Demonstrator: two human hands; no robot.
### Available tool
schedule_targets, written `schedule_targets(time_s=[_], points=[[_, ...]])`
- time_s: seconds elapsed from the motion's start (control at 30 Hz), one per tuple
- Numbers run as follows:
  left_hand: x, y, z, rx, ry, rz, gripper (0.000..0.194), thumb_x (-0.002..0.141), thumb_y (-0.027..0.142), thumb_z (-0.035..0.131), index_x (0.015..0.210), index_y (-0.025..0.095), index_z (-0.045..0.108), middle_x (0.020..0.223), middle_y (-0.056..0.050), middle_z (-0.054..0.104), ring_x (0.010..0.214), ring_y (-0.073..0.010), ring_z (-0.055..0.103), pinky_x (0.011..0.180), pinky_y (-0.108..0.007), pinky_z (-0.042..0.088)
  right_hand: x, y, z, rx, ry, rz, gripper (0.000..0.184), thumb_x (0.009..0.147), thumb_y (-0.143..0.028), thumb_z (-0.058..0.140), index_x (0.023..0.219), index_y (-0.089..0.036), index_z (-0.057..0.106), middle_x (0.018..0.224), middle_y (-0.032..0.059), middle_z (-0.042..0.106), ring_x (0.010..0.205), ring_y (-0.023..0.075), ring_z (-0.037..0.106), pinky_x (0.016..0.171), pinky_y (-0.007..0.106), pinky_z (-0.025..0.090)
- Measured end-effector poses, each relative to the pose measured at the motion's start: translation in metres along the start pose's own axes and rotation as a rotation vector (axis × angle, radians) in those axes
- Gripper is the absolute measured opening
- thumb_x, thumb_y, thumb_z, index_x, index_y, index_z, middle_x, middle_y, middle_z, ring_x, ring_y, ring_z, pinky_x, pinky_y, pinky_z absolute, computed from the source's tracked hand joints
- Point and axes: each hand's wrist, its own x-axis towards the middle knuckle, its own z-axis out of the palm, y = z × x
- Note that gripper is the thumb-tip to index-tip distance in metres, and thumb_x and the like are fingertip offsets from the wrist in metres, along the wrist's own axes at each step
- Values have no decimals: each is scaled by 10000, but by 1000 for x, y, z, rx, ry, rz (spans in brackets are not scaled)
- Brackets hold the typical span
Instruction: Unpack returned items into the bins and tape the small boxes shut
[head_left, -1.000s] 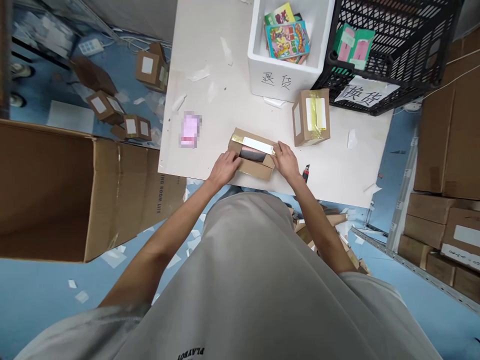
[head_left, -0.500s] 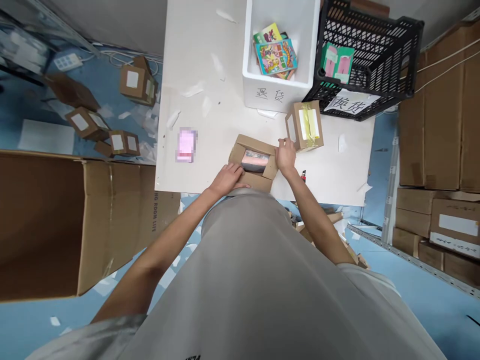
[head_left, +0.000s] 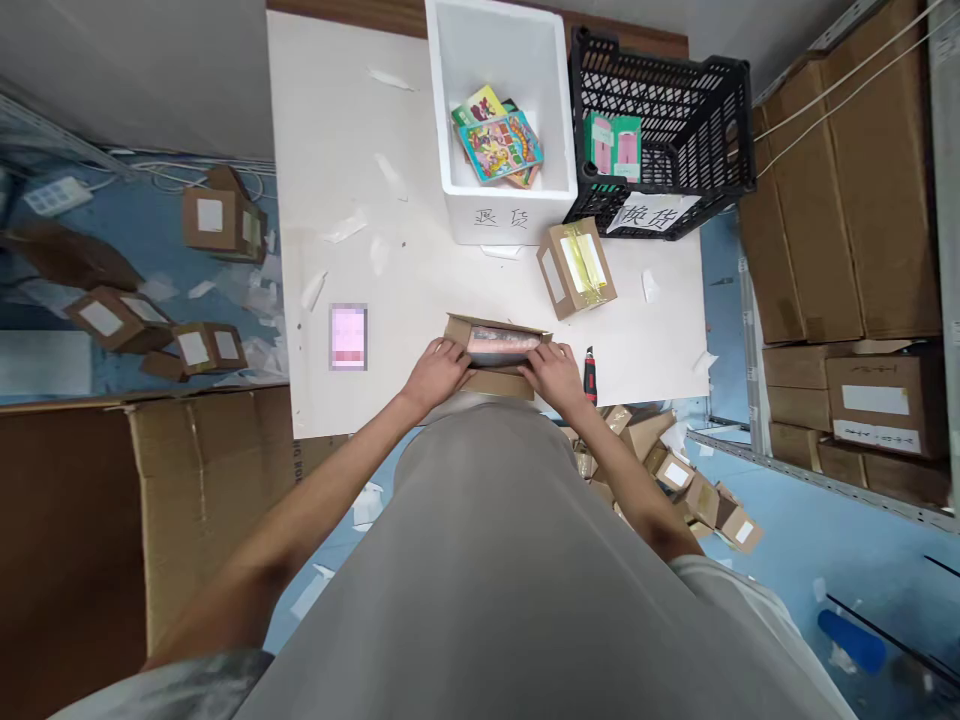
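Note:
Near the front edge of the table, a small cardboard box [head_left: 499, 384] lies with its flaps up. Inside it shows a pink and dark grey item [head_left: 501, 343], whose kind I cannot make out. My left hand [head_left: 437, 372] is closed around the box's left end, fingers bent over the side flap. At the opposite end, my right hand [head_left: 553, 375] grips the box in the same way, its fingertips close to the item. A red and black utility knife [head_left: 590, 376] rests just right of my right hand.
Behind the box stand a white bin [head_left: 504, 214] with several colourful booklets [head_left: 499, 143] and a black crate [head_left: 675, 150] holding a green and pink package [head_left: 613, 146]. A taped carton [head_left: 576, 266] sits before them. Cartons [head_left: 877, 400] line the right; a large open box [head_left: 217, 490] stands left.
My right hand has moved from the box's upper right corner down to its right end. My left hand has shifted up along the left end. The view has tilted, and the knife shows fully.

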Motion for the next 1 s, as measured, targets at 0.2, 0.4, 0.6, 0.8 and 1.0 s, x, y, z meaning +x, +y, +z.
schedule_targets(time_s=[0.2,0.4,0.6,0.8,1.0], points=[[10,3,12,-61,-112,122,445,1168,296,451,1061,165,862,1078,-212,797,1162,-371,650,975,-515,498,-9,9,17,105,-37,28,693,1043,-274,786,1677,-118,558,1794,252,494,1432,418,647,1184,541,506],[18,-2,1,-9,-127,125,428,1142,381,543,991,135,859,1150,-255,756,1199,-404,628,1001,-529,475,7,22,26,126,-47,137,1231,870,-344,945,1845,-100,234,1941,259,23,1561,499,551,1205,607,536],[-12,-38,-20,-22,-67,-118,416,1140,432,539,1190,164,853,1199,-229,721,1203,-431,608,1003,-565,491,10,28,31,150,-90,153,1271,849,-414,937,1855,-126,216,1949,202,-69,1551,497,549,1235,619,518],[-20,-35,-9,-245,153,-458,420,1122,342,502,1378,181,794,1258,-198,733,1389,-430,561,1198,-607,478,15,20,33,148,-95,148,1243,855,-422,927,1851,-120,247,1948,191,-102,1533,518,550,1227,633,515],[1,-7,-8,-142,180,-437,346,1086,257,519,1236,196,825,1305,-208,769,1639,-449,431,1353,-727,287,12,25,40,155,-75,114,1236,902,-434,885,1868,-126,179,1949,194,-104,1573,511,508,1216,636,528]])
